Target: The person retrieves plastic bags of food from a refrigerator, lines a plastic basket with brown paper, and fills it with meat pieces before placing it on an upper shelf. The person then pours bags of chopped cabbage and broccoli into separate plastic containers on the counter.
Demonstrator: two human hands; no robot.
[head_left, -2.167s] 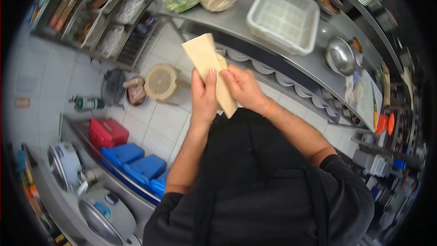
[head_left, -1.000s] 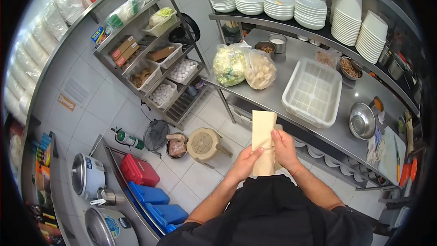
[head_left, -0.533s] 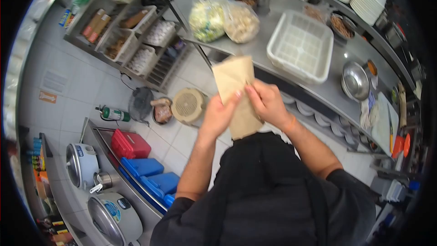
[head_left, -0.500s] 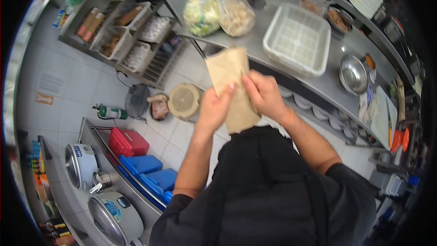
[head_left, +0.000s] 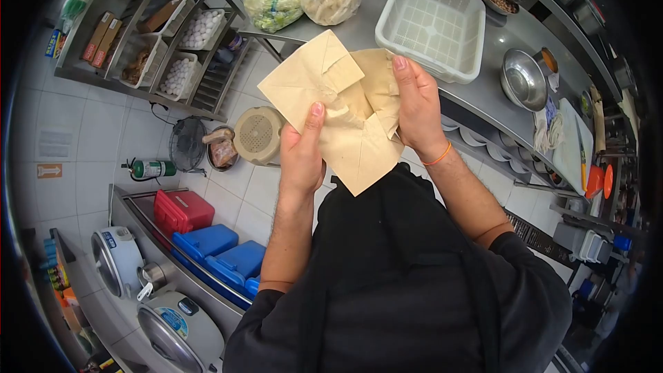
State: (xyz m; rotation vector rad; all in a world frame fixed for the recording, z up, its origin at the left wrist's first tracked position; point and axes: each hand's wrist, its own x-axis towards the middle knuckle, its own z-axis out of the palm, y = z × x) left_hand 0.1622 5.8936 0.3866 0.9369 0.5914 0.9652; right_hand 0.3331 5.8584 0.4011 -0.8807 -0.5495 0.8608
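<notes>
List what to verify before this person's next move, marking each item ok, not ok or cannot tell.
1. Left hand has hold of the brown paper: ok, thumb on top.
2. Right hand has hold of the opposite side: ok.
3. Brown paper lies flat: not ok, it is creased, with folded flaps.
4. Underside of the brown paper is undamaged: cannot tell, it faces away.
5. White crate rests on the steel counter: ok.
</notes>
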